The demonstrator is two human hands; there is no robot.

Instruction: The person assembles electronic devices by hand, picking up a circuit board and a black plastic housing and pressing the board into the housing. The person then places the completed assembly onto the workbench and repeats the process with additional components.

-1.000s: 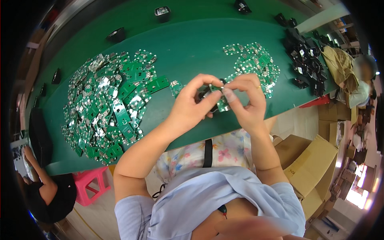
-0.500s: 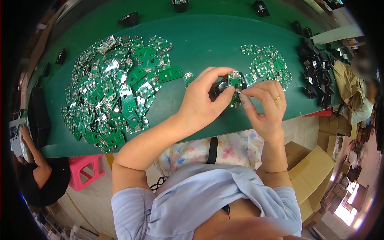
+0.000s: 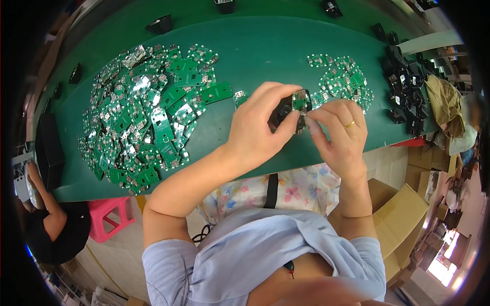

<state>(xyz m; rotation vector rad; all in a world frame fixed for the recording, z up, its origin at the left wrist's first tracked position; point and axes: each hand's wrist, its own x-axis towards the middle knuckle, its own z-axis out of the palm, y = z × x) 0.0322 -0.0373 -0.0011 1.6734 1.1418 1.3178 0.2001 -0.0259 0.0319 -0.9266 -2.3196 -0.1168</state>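
Note:
My left hand (image 3: 252, 127) grips a black plastic housing (image 3: 279, 112) above the green table, its thumb pressing near a small green circuit board (image 3: 299, 102). The board has a metal connector at its far end and sits in or against the housing; how it is seated I cannot make out. Close by on the right, my right hand (image 3: 341, 130) has thumb and forefinger pinched at the near end of the board. Whatever lies between those fingertips is too small to name. A loose circuit board (image 3: 240, 98) lies just left of my left hand.
A wide heap of green circuit boards (image 3: 138, 117) covers the table's left. Beyond my right hand lies a smaller cluster of boards (image 3: 344, 79). Black housings (image 3: 403, 84) pile up at the right edge. Another black housing (image 3: 159, 24) sits on the far green strip. A person's arm (image 3: 48, 209) shows at far left.
The board and housing have tilted slightly in my left hand, and my right fingertips have shifted a little to the left. Black housings on the far strip have moved slightly left.

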